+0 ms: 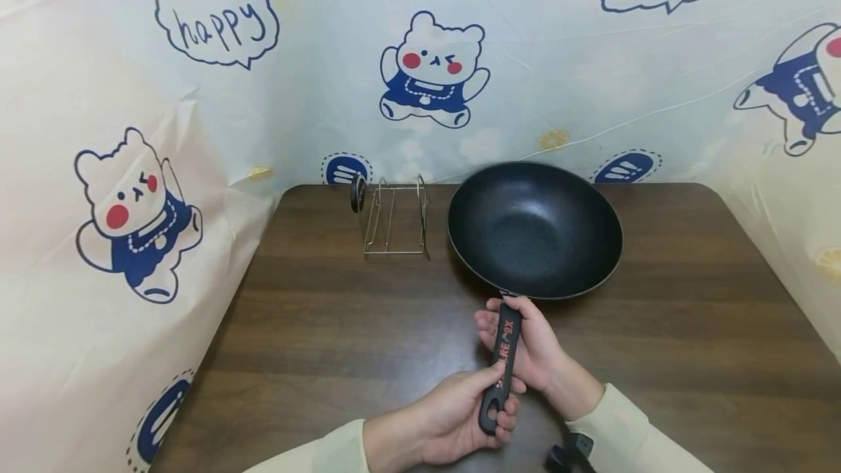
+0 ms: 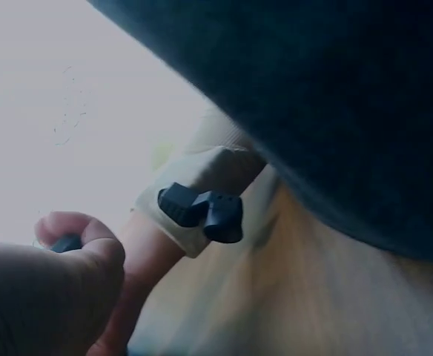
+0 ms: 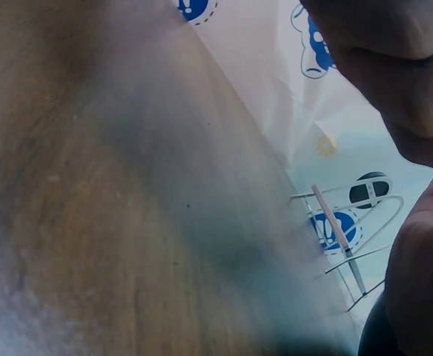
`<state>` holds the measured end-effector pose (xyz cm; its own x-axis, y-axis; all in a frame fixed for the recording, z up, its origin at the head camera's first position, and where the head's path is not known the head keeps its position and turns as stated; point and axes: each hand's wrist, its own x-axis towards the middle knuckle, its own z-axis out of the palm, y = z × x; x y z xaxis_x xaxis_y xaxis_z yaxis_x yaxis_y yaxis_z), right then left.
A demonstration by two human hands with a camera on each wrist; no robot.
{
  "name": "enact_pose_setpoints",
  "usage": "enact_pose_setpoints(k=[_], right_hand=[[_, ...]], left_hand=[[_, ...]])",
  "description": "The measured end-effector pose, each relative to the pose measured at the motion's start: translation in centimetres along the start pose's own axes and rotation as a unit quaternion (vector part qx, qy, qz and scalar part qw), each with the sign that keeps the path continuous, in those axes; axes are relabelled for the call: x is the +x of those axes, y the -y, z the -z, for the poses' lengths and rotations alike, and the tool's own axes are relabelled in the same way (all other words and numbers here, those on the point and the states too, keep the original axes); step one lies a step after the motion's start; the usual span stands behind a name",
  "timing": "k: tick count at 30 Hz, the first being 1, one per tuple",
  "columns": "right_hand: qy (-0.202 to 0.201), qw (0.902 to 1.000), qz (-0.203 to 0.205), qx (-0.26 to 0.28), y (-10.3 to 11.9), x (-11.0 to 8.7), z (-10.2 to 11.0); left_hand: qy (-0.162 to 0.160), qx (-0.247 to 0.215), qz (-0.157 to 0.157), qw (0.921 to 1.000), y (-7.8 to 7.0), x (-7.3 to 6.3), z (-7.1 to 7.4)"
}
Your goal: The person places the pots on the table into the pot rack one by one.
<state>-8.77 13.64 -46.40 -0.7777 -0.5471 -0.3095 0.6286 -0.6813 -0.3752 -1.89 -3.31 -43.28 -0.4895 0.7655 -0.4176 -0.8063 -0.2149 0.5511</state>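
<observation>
A black wok (image 1: pixel 535 232) with a deep round bowl sits toward the back of the table, its handle (image 1: pixel 507 345) pointing at me. My left hand (image 1: pixel 460 411) grips the end of that handle, thumb laid along the top and fingers wrapped beneath. Closer to the bowl, my right hand (image 1: pixel 535 349) holds the handle from the right side, with its fingertips showing on the left. The left wrist view has the left hand (image 2: pixel 61 289) around the dark handle end. Fingers (image 3: pixel 394 59) loom at the right edge of the right wrist view.
Left of the wok, a wire rack (image 1: pixel 396 221) with a round black knob (image 1: pixel 358 193) stands on the brown wooden table (image 1: pixel 315 327). A printed cloth (image 1: pixel 315 79) hangs behind and at the sides. A small black device (image 1: pixel 570 452) is at the right sleeve.
</observation>
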Motion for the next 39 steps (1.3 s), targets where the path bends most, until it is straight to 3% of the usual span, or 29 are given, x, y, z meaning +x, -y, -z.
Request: enact_pose_setpoints(k=[9,20,30,39], right_hand=[[0.103,0.9920,-0.008,0.073,-0.4,0.4,-0.2],[0.121,0.9872,-0.005,0.103,-1.0,0.5,-0.3],[0.177,0.9831,0.028,0.040,-0.4,-0.3,-2.0],[0.205,0.9784,0.026,0.004,0.5,-0.9,-3.8]], left_hand=[[0.011,-0.016,-0.022,0.9996,0.8,0.7,-0.1],[0.022,-0.001,-0.044,0.9988,1.9,1.4,-0.1],[0.046,0.064,-0.055,0.9954,1.8,1.5,0.0],[0.080,0.114,-0.072,0.9876,1.0,1.1,-0.5]])
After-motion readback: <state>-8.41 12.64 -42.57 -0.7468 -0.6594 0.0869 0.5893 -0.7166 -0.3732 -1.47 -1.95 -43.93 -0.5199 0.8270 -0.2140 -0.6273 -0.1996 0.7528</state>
